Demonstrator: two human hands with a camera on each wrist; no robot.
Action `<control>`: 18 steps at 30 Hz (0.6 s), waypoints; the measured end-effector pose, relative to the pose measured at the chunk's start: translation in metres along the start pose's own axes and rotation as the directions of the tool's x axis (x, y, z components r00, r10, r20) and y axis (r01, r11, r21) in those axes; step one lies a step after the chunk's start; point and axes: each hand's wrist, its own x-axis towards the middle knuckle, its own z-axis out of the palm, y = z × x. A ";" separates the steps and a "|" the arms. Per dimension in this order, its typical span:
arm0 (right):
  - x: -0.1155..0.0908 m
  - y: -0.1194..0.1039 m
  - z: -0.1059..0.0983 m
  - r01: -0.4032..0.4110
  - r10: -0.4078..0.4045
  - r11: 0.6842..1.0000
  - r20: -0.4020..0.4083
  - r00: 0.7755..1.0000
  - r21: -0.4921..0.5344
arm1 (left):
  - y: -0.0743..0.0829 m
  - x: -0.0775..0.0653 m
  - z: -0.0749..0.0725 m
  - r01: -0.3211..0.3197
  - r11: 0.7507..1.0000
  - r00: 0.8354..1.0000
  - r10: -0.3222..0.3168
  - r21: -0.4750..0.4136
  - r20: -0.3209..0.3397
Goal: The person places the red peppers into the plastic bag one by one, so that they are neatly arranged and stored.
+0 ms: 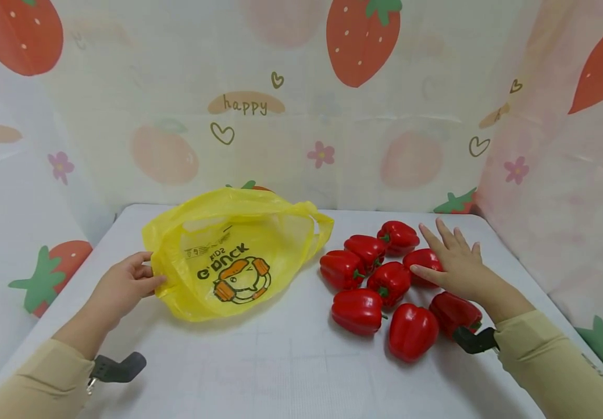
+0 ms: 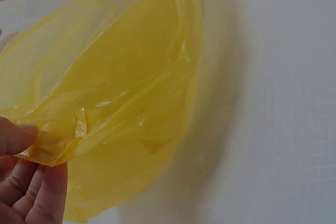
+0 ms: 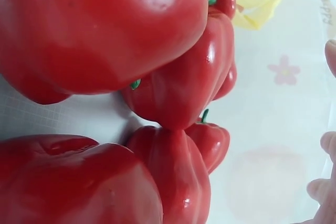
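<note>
A yellow plastic bag (image 1: 280, 273) with a cartoon duck print lies on its side at the left, its mouth spread and a handle loop reaching right. My left hand (image 1: 123, 283) pinches the bag's left edge; in the left wrist view, the thumb (image 2: 18, 137) presses the folded film (image 2: 58, 135) against the fingers. Several glossy red bell peppers (image 1: 356, 311) with green stems sit grouped right of the bag. Over the group's right side my right hand (image 1: 460, 270) spreads its fingers, holding nothing. Beneath it, one bell pepper (image 1: 423, 265) is partly hidden; whether they touch I cannot tell.
A white cloth covers the table (image 1: 259, 366). Strawberry-printed curtains (image 1: 301, 122) enclose the back and both sides. Each wrist carries a black camera mount, such as the left mount (image 1: 118, 369) near the sleeve.
</note>
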 end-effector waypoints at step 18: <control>-0.002 -0.002 0.000 -0.020 0.019 1.000 0.010 1.000 0.003 | 0.005 -0.001 -0.001 0.029 1.000 1.000 -0.029 0.000 -0.001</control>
